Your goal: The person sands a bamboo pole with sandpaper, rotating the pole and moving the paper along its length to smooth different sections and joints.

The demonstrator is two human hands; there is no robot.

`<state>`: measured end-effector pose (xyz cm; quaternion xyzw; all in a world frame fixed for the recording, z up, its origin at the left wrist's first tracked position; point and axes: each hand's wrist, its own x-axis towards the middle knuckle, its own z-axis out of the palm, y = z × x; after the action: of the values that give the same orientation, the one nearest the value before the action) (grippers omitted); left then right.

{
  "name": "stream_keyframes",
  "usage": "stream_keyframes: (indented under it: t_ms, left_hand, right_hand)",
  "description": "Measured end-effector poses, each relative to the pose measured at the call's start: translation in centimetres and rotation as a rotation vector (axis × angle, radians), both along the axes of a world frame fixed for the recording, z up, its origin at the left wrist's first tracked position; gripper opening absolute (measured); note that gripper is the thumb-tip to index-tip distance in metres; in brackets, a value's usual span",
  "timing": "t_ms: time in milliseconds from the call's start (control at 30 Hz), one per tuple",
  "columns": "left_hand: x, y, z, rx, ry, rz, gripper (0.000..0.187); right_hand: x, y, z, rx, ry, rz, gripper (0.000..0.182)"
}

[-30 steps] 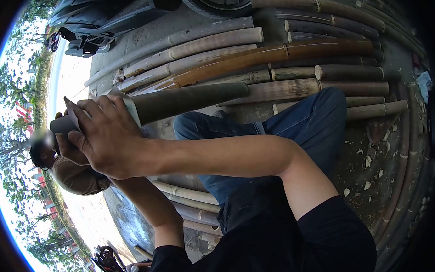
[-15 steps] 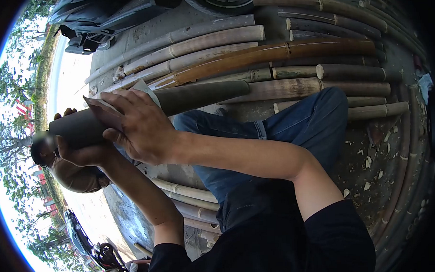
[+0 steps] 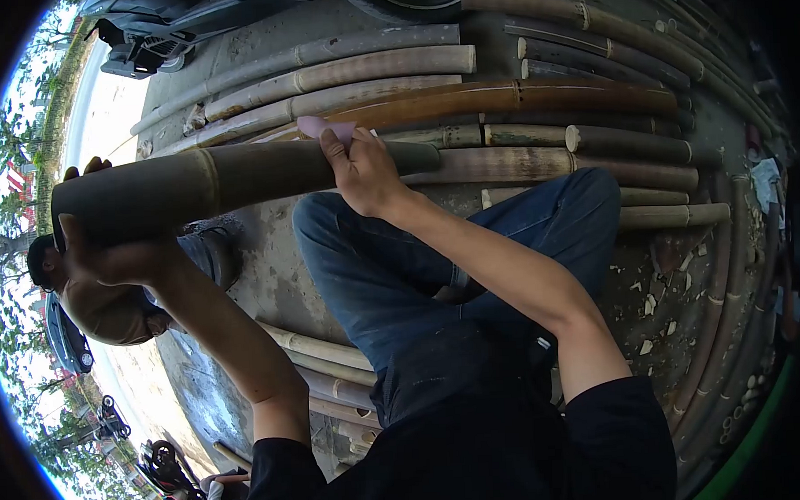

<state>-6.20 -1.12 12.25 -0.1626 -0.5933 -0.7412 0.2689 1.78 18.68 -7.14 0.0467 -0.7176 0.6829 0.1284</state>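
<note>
A thick dark bamboo pole point(image 3: 270, 173) is held up in front of me, slanting slightly, its wide end at the left. My left hand point(image 3: 118, 255) is wrapped round that wide end from below, its fingertips showing above the pole. Toward the narrower right end, my right hand point(image 3: 367, 176) is closed on a folded sheet of sandpaper point(image 3: 321, 127), pinkish where it shows above the pole. The sheet is pressed against the bamboo, and part of it is hidden under the fingers. A pale node ring lies between my two hands.
Several cut bamboo poles point(image 3: 385, 67) lie on the ground ahead, with more at the right. A motorcycle wheel point(image 3: 405, 5) stands behind them. Another person point(image 3: 111, 309) is low at the left. Pale chips point(image 3: 645, 343) are scattered at the right.
My right hand has slid right along the bamboo, past the node ring, with the sandpaper. My left hand and the pole's wide end have shifted a little left.
</note>
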Motion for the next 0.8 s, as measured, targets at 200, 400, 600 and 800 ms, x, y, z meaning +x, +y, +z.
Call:
stream_keyframes:
  t_ms: [200, 400, 600, 800]
  left_hand:
    - [0.3, 0.9, 2.6, 0.044, -0.184, -0.248, 0.071]
    - [0.8, -0.6, 0.6, 0.011, -0.044, -0.070, 0.073]
    - [-0.7, -6.7, -1.7, 0.110, -0.032, -0.242, 0.070]
    - [-2.3, -7.0, -2.7, 0.129, -0.081, -0.166, 0.070]
  right_hand:
    - [0.9, -6.3, 16.2, 0.012, 0.448, -0.416, 0.061]
    - [0.0, -3.3, 10.6, 0.087, 0.397, -0.026, 0.058]
    - [1.6, 6.7, -10.9, 0.117, 0.055, 0.172, 0.075]
    - [3.0, 10.7, -20.4, 0.190, -0.146, -0.028, 0.065]
